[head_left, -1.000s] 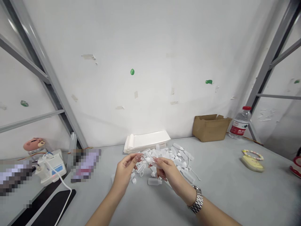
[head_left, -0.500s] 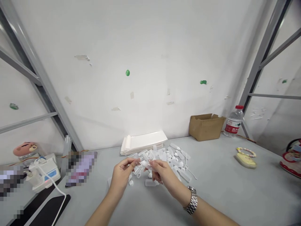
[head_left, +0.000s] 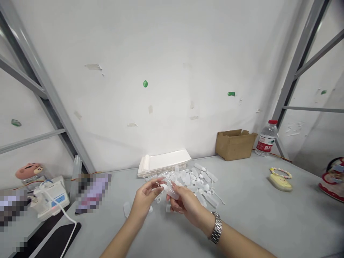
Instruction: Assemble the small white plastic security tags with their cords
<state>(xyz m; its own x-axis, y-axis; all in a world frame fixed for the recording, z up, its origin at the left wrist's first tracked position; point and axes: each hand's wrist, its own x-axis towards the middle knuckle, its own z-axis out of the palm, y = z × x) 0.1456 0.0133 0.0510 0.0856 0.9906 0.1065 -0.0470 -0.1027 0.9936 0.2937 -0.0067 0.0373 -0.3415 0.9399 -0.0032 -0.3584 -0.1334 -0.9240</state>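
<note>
A small translucent plastic bottle [head_left: 172, 193] lies tilted between the fingers and thumb of my right hand [head_left: 188, 205], its top pointing left. My left hand [head_left: 143, 200] pinches the white cap [head_left: 163, 186] at that end; whether the cap is seated on the neck cannot be made out. Just behind both hands spreads a pile of similar bottles [head_left: 211, 199] with loose white caps and ringed parts. One bottle [head_left: 127, 209] lies apart, left of my left wrist. Another is partly hidden under my right hand.
A stack of white flat packets [head_left: 169, 160] stands against the wall. Further right are a cardboard box [head_left: 236, 146], a red-capped water bottle [head_left: 266, 139], and a yellow pouch [head_left: 280, 182] with a beaded loop. On the left sit a purple packet [head_left: 94, 193] and a white power adapter [head_left: 52, 199] with a cable.
My right hand has turned the bottle so its body shows more plainly. My left hand has shifted slightly right and down, its fingers staying at the cap.
</note>
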